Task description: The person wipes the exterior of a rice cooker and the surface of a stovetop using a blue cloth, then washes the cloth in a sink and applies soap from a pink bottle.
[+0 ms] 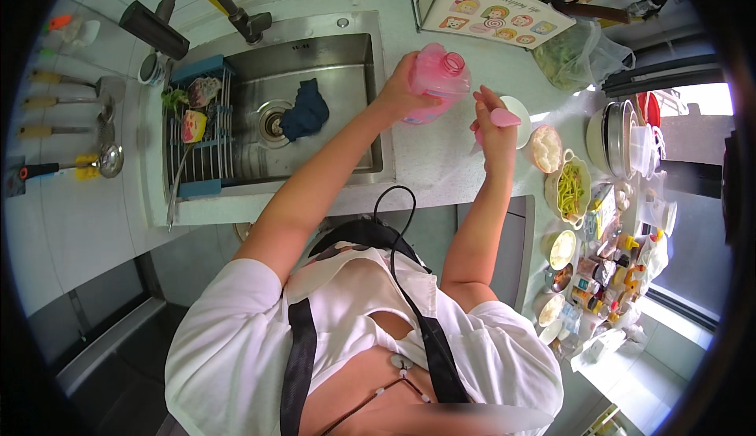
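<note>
My left hand (404, 94) is wrapped round a pink see-through bottle (443, 82), held tilted over the counter just right of the sink. The bottle's neck is uncapped. To its right, my right hand (494, 131) is closed on a small pink piece with a tapered, rounded end (505, 117); the fingers hide part of it, and I cannot make out its kind. A white round dish (516, 113) lies right behind this hand, partly covered by it. Beside my right wrist stands a bowl of pale, whitish food (545, 149).
A sink (339, 105) holds a dark blue cloth (305, 111) and a drying rack (201, 133), under a faucet (236, 19). A white utensil box (488, 11) stands at the back. Rightward are a plastic bag (579, 54), a bowl of green strips (568, 190), stacked pots and several condiment containers.
</note>
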A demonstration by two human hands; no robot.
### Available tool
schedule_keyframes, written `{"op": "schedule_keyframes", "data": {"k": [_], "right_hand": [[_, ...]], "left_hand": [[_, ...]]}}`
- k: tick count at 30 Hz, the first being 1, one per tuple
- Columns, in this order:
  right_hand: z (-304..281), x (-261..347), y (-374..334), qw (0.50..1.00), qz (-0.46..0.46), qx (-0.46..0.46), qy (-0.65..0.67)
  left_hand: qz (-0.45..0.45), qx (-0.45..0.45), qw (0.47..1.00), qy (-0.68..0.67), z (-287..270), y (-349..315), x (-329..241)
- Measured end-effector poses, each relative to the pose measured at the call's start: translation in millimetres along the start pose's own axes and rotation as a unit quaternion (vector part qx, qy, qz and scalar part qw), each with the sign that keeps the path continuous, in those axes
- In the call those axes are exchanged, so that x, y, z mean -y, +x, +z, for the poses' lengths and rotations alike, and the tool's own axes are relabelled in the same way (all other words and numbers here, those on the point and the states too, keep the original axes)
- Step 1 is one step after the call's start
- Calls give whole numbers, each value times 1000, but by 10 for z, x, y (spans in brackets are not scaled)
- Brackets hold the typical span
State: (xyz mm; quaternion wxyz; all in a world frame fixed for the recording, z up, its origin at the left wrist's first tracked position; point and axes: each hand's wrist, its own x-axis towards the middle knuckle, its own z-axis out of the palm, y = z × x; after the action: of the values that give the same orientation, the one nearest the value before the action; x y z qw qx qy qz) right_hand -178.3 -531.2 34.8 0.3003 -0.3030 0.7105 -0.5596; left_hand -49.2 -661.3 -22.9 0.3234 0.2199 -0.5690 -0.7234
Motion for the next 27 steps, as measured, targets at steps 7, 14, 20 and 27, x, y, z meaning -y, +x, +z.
{"op": "schedule_keyframes", "data": {"k": [7, 14, 20, 27], "right_hand": [[-141, 168, -11, 1000, -1, -18, -8], [-12, 370, -298, 999, -10, -15, -36], [228, 543, -516, 999, -23, 1, -30], [256, 464, -692, 996, -32, -63, -55]], "left_hand": [[102, -15, 985, 135, 0, 88, 485], [0, -97, 964, 248, -526, -424, 498], [-241, -201, 822, 476, -1968, -962, 1621], [-225, -134, 701, 663, -2235, -1070, 1827]]}}
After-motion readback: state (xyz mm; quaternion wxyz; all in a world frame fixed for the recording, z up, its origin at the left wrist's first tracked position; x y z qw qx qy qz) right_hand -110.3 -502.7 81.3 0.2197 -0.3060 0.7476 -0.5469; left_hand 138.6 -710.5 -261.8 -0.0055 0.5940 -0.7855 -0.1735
